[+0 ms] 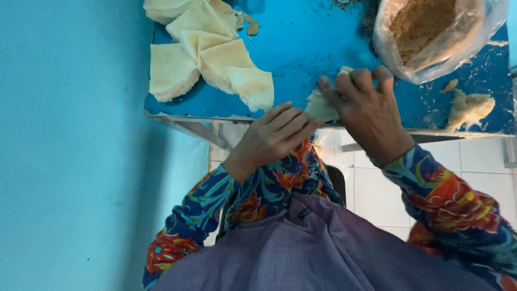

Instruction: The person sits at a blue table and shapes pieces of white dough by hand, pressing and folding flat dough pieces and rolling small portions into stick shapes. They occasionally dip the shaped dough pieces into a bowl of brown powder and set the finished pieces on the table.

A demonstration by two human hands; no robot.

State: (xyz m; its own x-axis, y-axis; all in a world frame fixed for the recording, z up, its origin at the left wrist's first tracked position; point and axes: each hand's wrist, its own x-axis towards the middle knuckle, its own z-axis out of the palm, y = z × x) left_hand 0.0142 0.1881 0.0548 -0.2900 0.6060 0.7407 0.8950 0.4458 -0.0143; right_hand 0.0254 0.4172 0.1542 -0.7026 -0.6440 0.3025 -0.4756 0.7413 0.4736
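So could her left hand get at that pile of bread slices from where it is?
Probably yes. The left hand sits at the table edge just below the bread slices, with only bare blue table between. But its fingers are busy on the pale piece held with the right hand.

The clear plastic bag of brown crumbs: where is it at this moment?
In the head view, the plastic bag sits at the blue table's far right, just beyond the right hand and the dough lump.

Blue tabletop [301, 43]: pale triangular bread slices [210, 59] piled at its far-left end. Clear plastic bag of brown crumbs [431, 32] at its far-right end; lump of pale dough [468, 108] just below that bag.
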